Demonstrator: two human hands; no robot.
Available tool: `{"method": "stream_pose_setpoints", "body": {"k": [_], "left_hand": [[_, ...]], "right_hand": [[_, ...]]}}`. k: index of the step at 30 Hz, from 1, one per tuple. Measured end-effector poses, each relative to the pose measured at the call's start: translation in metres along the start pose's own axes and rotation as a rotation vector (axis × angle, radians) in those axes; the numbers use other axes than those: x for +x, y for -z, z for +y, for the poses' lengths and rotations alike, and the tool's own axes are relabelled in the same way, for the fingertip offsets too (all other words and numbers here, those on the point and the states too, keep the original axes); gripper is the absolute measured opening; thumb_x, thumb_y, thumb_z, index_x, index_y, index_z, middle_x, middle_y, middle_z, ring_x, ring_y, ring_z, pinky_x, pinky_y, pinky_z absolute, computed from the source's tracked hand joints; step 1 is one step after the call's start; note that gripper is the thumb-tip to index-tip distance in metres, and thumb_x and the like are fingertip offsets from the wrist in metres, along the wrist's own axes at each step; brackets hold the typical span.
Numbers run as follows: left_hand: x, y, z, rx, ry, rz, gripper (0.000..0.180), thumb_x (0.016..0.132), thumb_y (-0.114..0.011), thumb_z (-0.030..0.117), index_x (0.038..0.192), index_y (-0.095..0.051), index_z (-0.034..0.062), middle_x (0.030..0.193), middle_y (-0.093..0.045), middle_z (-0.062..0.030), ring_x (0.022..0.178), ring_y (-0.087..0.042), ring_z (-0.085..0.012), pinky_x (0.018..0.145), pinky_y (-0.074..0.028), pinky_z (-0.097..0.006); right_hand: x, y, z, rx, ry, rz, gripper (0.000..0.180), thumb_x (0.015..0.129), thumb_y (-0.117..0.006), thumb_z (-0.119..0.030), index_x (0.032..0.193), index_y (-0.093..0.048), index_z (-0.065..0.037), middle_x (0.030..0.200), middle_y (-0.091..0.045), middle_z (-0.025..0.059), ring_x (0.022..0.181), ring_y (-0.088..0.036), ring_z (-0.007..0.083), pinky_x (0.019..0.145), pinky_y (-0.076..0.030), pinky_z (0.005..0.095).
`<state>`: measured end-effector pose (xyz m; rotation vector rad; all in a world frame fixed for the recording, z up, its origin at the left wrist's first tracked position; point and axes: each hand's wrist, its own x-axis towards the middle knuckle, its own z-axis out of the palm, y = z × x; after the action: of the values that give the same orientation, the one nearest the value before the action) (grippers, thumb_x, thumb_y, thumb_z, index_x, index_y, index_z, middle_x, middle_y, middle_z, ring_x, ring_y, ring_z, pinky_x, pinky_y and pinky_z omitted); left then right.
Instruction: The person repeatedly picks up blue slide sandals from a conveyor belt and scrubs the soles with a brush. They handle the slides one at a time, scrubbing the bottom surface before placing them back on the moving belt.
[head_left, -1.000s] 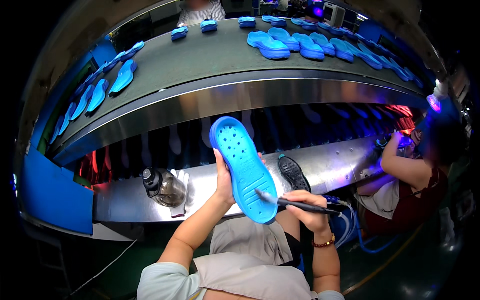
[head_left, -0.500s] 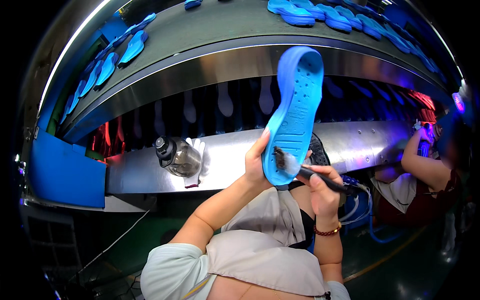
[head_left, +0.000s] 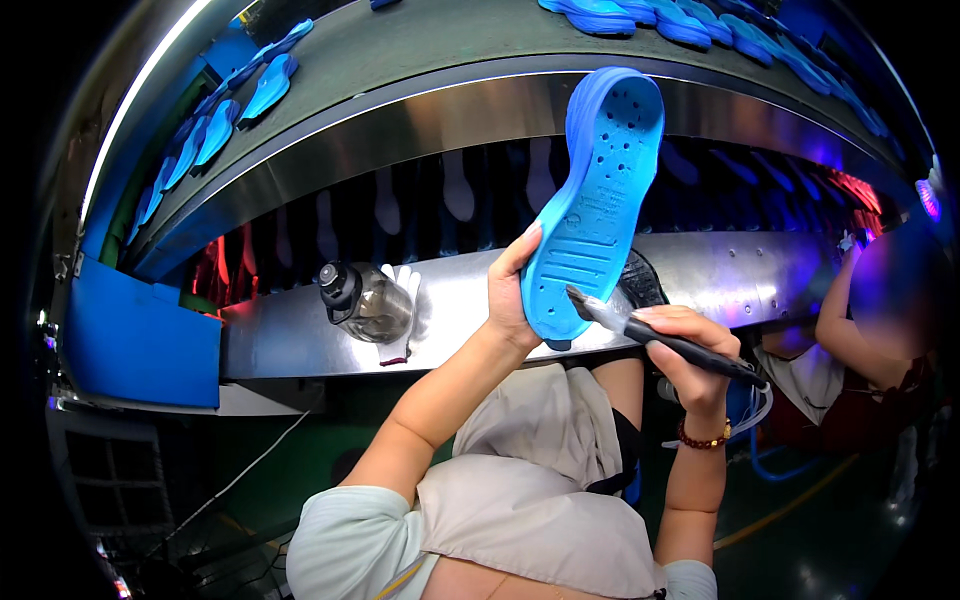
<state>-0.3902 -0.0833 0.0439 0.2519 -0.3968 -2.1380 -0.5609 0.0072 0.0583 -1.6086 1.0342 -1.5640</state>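
My left hand [head_left: 508, 292] grips the edge of a bright blue shoe sole [head_left: 600, 215] near its lower end, holding it tilted upright above the metal bench. Its inner face, with ridges and small holes, is toward me. In my right hand [head_left: 698, 365] is a brush [head_left: 690, 350] with a black handle, fingers closed around it. The dark-tipped bristles are at the sole's lower part; whether they touch it I cannot tell. Behind the sole, a black sole-shaped piece [head_left: 641, 279] lies partly hidden on the bench.
A dark clear bottle [head_left: 368, 303] stands on the metal bench [head_left: 460, 300], with a white glove [head_left: 397, 350] beside it. Beyond runs a raised conveyor [head_left: 420, 55] carrying several blue soles [head_left: 680, 22]. At the right, another person's arm [head_left: 835, 315] reaches over the bench.
My right hand has moved right and the brush has drawn back from the sole's surface, its bristles now narrower. The sole has shifted slightly up and right in the view.
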Motion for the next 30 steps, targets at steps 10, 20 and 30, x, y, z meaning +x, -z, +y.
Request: {"method": "stream_pose_setpoints", "body": {"k": [10,20,30], "left_hand": [[0.01,0.007,0.016,-0.081,0.163,-0.098,0.038,0.086,-0.043,0.025,0.112,-0.05,-0.0021,0.105,-0.057,-0.0179,0.092,-0.059,-0.0266,0.085,-0.046,-0.039],[-0.006,0.012,0.017,0.444,0.769,0.078,0.048,0.081,-0.056,0.027,0.115,-0.047,-0.0045,0.102,-0.056,-0.0164,0.088,-0.058,-0.0203,0.076,-0.048,-0.031],[-0.017,0.016,0.022,0.696,0.886,0.108,0.053,0.083,-0.052,0.035,0.122,-0.044,0.0002,0.114,-0.051,-0.0173,0.097,-0.055,-0.0211,0.079,-0.047,-0.031]], "right_hand": [[0.0,-0.01,-0.004,-0.149,0.115,-0.381,0.02,0.062,-0.068,0.0,0.081,-0.062,-0.001,0.082,-0.064,0.0106,0.082,-0.062,0.0244,0.073,-0.049,0.0315],[-0.005,0.011,-0.002,-0.214,-0.013,-0.707,0.013,0.07,-0.065,-0.005,0.083,-0.064,-0.004,0.088,-0.065,0.009,0.082,-0.063,0.0223,0.071,-0.05,0.0285],[-0.008,0.035,-0.004,-0.333,-0.132,-0.818,0.017,0.069,-0.065,-0.009,0.085,-0.063,-0.005,0.089,-0.064,0.0094,0.08,-0.063,0.0223,0.07,-0.05,0.0277]]}}
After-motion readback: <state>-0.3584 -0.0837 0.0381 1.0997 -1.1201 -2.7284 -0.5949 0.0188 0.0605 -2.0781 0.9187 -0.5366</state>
